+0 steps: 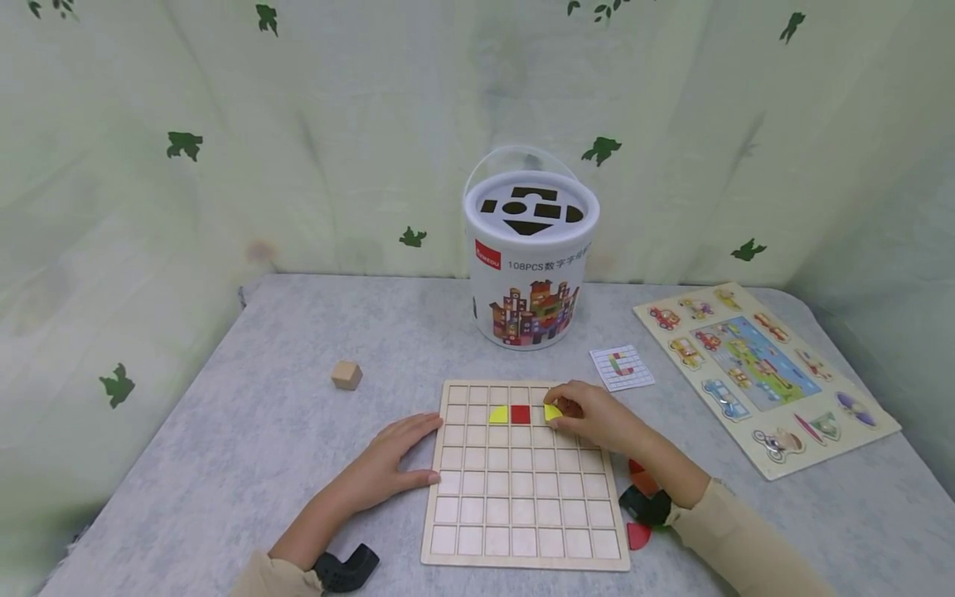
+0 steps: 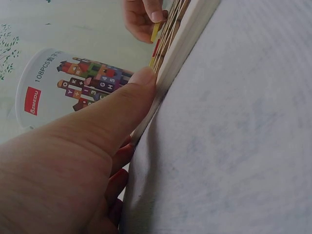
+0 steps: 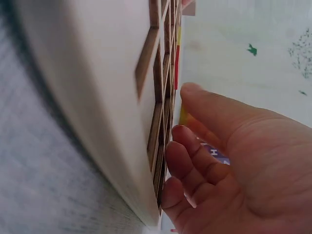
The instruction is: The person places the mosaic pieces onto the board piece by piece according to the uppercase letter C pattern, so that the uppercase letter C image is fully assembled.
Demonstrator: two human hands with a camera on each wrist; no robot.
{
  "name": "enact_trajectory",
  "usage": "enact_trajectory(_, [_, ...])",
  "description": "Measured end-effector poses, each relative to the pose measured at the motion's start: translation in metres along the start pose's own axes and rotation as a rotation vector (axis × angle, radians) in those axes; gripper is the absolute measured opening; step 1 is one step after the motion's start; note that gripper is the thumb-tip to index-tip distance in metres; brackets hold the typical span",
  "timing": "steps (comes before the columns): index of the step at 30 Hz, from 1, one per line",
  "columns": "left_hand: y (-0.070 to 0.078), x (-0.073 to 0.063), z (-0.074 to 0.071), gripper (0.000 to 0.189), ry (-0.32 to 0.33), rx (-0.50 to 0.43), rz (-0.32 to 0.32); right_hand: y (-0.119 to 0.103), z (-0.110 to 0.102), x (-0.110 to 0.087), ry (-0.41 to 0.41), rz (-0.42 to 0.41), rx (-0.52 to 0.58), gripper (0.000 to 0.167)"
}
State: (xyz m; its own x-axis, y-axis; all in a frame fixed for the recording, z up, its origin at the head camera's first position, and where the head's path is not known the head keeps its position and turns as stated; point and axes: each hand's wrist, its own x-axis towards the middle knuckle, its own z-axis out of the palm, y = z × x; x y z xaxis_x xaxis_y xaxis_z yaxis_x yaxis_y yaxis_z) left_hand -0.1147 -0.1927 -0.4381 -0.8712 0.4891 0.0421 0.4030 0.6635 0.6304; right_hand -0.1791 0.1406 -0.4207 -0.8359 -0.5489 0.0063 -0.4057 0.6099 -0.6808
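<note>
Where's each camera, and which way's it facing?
Head: on the head, facing forward and down at the grid board; left hand, right hand, sleeves show.
Left wrist: on that wrist, looking past the left hand at the board's edge; right hand beyond.
Right wrist: on that wrist, looking along the board; right hand pinches a yellow piece.
Head and left wrist share the printed bucket.

Pale green cloth (image 1: pixel 358 124) right across the back, wrapping both sides — dark green leaf-like prints (image 1: pixel 184 144) dotted over it, soft folds running through! Below, a mottled grey tabletop (image 1: pixel 246 398) reaches back towards it — and brighter light washes the cloth at left.
</note>
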Motion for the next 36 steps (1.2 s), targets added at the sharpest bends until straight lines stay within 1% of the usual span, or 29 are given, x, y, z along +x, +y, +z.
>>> enact_trajectory(4, [0.000, 0.000, 0.000, 0.076, 0.001, 0.001, -0.001, 0.000, 0.001, 0.001, -0.005, -0.033, -0.013, 0.022])
enact_trajectory(8, [0.000, 0.000, 0.000, 0.076, 0.001, 0.002, -0.005, -0.002, 0.002, 0.001, -0.003, -0.015, -0.011, 0.019])
enact_trajectory(14, [0.000, 0.000, 0.000, 0.076, 0.002, 0.000, -0.006, -0.003, 0.003, 0.003, -0.002, -0.034, -0.033, 0.017])
enact_trajectory(23, [0.000, 0.000, 0.000, 0.077, 0.001, -0.008, -0.001, -0.009, 0.005, 0.006, 0.010, 0.018, -0.075, 0.016])
enact_trajectory(29, [0.000, 0.000, 0.001, 0.076, 0.003, -0.001, 0.001, -0.011, 0.006, 0.006, 0.003, 0.017, -0.089, 0.018])
enact_trajectory(36, [0.001, 0.000, 0.000, 0.076, 0.004, 0.004, -0.002, -0.010, 0.006, 0.007, -0.019, 0.001, -0.066, 0.013])
